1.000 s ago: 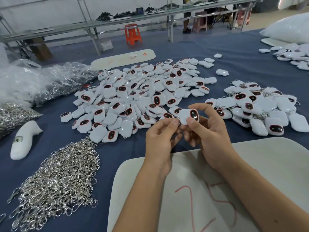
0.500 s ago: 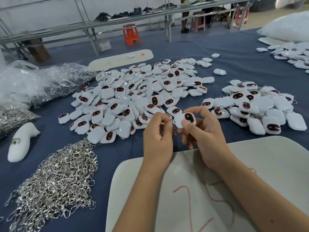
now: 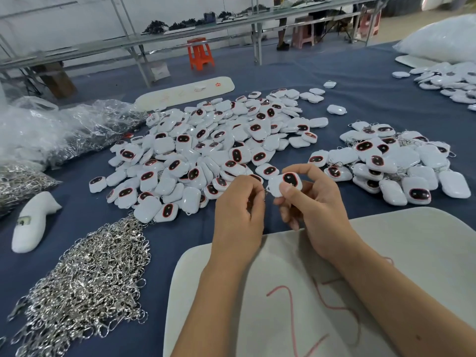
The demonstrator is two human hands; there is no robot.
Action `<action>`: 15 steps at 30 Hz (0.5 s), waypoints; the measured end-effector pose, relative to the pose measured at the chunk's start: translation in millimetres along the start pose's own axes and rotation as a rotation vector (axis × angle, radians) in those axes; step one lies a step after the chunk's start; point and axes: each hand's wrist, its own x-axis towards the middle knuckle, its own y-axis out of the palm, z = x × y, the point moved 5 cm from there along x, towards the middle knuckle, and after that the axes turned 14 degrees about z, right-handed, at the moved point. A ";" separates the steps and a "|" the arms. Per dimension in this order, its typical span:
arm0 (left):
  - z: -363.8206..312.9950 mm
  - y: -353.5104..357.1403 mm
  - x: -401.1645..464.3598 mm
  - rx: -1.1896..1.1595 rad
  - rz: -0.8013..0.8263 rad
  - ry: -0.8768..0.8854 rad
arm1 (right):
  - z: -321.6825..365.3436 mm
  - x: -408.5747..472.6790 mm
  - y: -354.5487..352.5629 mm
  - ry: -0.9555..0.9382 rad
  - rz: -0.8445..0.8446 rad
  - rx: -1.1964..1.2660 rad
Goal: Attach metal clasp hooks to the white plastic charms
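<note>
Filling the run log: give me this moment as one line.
step: fitting hook | right hand: pinches charm | left hand: curled at charm's edge, hook hidden | hook pile: left | finished pile: right

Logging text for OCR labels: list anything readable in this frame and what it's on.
"25", hand-drawn in red, on the white board under the forearms; the reading is likely, strokes are loose and partly covered.
Small red mark on the long white board at the far side of the table: too small to read.
Greenish label on the white plastic part at left: blurred, unreadable.
White charm held by the right hand: dark red-rimmed window, no text visible.
</note>
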 end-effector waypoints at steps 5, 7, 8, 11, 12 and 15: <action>-10.4 0.5 -0.9 0.201 0.024 0.010 | 1.4 -0.7 1.8 0.005 0.019 -0.088; -10.0 0.7 -0.9 0.233 0.059 -0.006 | 1.9 -1.7 5.2 -0.008 0.018 -0.179; -8.8 0.6 -1.1 0.246 0.080 -0.019 | 2.9 -2.5 7.8 -0.029 0.024 -0.269; -6.2 0.5 -2.6 0.268 0.140 -0.073 | 6.6 -4.3 15.3 -0.095 0.038 -0.543; -6.4 1.6 -2.6 0.275 0.156 -0.082 | 6.9 -4.4 15.7 -0.106 0.031 -0.579; -11.1 7.6 -1.4 0.307 0.173 -0.063 | 9.0 -5.7 13.6 -0.149 -0.022 -0.646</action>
